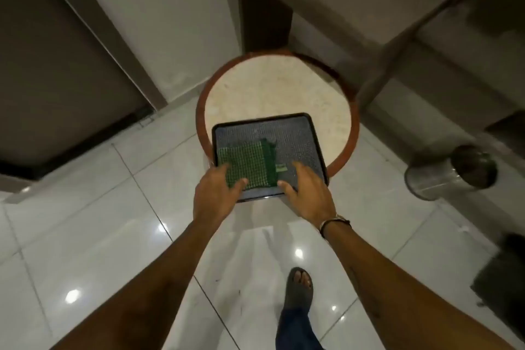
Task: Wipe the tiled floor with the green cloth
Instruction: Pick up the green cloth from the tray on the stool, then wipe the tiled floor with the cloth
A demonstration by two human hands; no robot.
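A folded green cloth (250, 165) lies on the near left part of a dark square tray (295, 133). The tray rests on a round stone-topped table (272, 88) with a reddish rim and juts over its near edge. My left hand (217, 190) lies on the cloth's near left corner, thumb pressed on the fabric. My right hand (308, 187) is spread over the tray's near right corner, beside the cloth, fingers apart. Glossy white floor tiles (113, 236) stretch below my arms.
A steel cylindrical bin (451, 173) stands on the floor at the right. A dark door (56, 79) and its frame fill the left. A grey sofa or bench (397, 8) runs behind the table. My sandalled foot (299, 287) is on the tiles.
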